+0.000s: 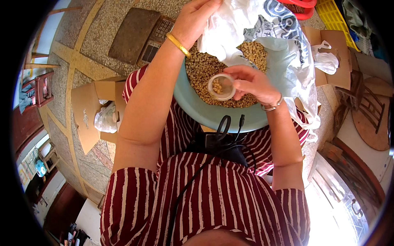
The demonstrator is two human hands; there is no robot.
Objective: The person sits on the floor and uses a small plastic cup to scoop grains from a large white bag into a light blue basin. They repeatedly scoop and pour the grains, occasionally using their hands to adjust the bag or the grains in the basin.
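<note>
Before me stands a pale blue-green plastic basin [192,109] holding many small tan kernels or beans [200,66]. My right hand [254,83] grips a small clear plastic cup [221,87] over them, its mouth facing up toward me. A few kernels lie inside the cup. My left hand [198,15] holds the gathered edge of a white plastic bag [229,27] at the basin's far side. Dark printing covers part of the bag, which drapes over the basin's right side and hides some of the kernels. The left fingertips are partly cut off by the frame's top.
A weighing scale [135,33] with keypad sits on the stone-patterned floor, beyond my left forearm. Cardboard boxes [84,113] with plastic bags stand on both sides. Upper right are a red plastic handle [304,10] and a yellow crate [334,21]. Black cables [235,141] lie across my lap.
</note>
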